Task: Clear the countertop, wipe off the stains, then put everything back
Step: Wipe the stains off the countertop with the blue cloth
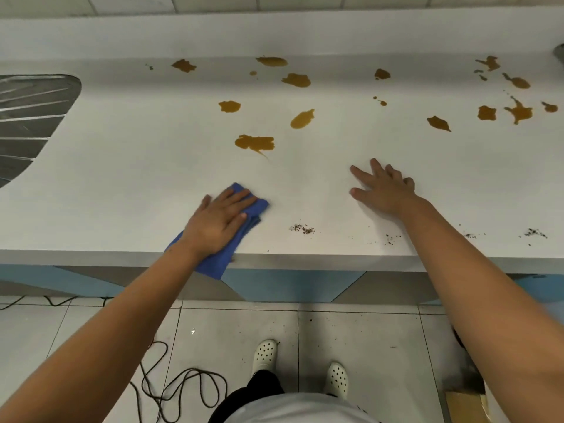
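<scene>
Grey square-tiled floor (238, 331) with dark grout lines; a thin black cable (183, 380) lies looped on it. Blue and grey cabinet fronts (290, 285) below. White tiled wall (274, 4) behind.

You've got one cam only, worn on the head, so no 2nd view shares anything. It looks fwd and down from above, close enough that both arms fill the lower half. Past the fingers (370, 170) of the right hand (386, 190) you see the countertop (137, 166) run to the back wall. Below the wrists you see the floor (232, 328) and your own shoes (265, 355).
</scene>
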